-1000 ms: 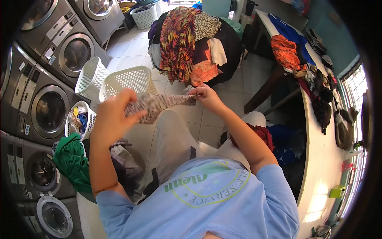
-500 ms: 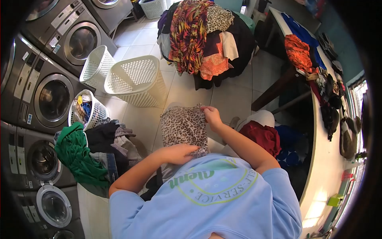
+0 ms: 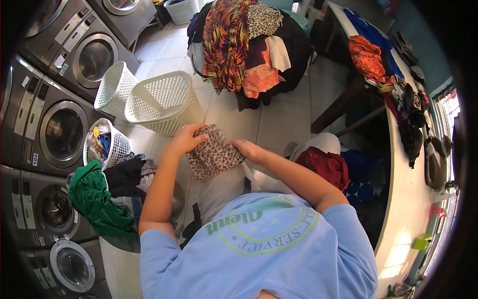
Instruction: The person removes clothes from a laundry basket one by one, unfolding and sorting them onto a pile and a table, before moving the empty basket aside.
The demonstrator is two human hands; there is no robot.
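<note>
Room: laundromat with a tiled floor [image 3: 294, 124]; steel washers [image 3: 59, 134] are stacked along the left wall.
Bench: a long white bench [image 3: 406, 199] runs down the right side, with an orange garment [image 3: 366, 60] and dark clothes [image 3: 411, 124] strewn along it.
Cloth: a leopard-print cloth [image 3: 211, 157], folded small, lies on the person's lap, between the two hands and in front of the light blue shirt [image 3: 259, 249].
Left hand: the left hand [image 3: 186, 138] grips the cloth's upper left edge, fingers curled onto the fabric.
Right hand: the right hand [image 3: 247, 148] is clenched on the cloth's right edge.
Baskets: two white baskets [image 3: 159, 102] lie tipped on the floor just beyond the left hand, touching each other; a third, smaller basket [image 3: 107, 144] holds mixed items nearer the washers.
Left pile: a green garment [image 3: 92, 202] and dark clothes [image 3: 127, 177] are heaped beside the person's left arm.
Right pile: a red garment [image 3: 326, 167] and blue fabric [image 3: 361, 174] sit by the right elbow, under the bench edge.
Far heap: a tall mound of clothes [image 3: 249, 45], with a bright striped piece draped over it, stands on the floor past the baskets.
</note>
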